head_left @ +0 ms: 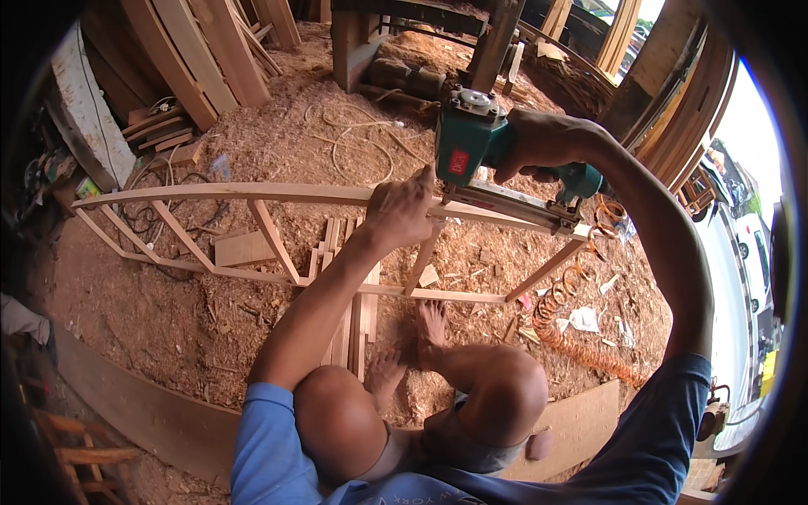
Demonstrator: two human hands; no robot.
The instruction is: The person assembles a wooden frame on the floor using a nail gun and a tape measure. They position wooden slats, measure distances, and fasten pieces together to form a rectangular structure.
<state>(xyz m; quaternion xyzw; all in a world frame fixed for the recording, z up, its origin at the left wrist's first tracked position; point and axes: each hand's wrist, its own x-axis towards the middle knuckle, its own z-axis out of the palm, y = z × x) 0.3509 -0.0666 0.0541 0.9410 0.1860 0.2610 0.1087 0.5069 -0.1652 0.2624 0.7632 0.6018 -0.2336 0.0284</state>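
Observation:
A green pneumatic nail gun [465,139] is gripped by its handle in my right hand [547,139]. Its nose points down at the top rail of a ladder-like wooden frame [278,194], and its long magazine stretches to the right along that rail. Beside the nose, my left hand [404,209] is closed around the same rail, its fingers next to the gun's body. Several short crosspieces join the frame's two long rails. From the gun's handle hangs a coiled orange air hose [560,324], trailing down to the floor at the right.
Wood shavings cover the floor [168,316]. Several loose wooden strips [364,316] lie beneath the frame, near my bare feet [431,324]. Boards lean at the back left [185,59] and back right [686,109]. A pale cord [358,139] lies behind the frame, and a machine [404,76] stands beyond.

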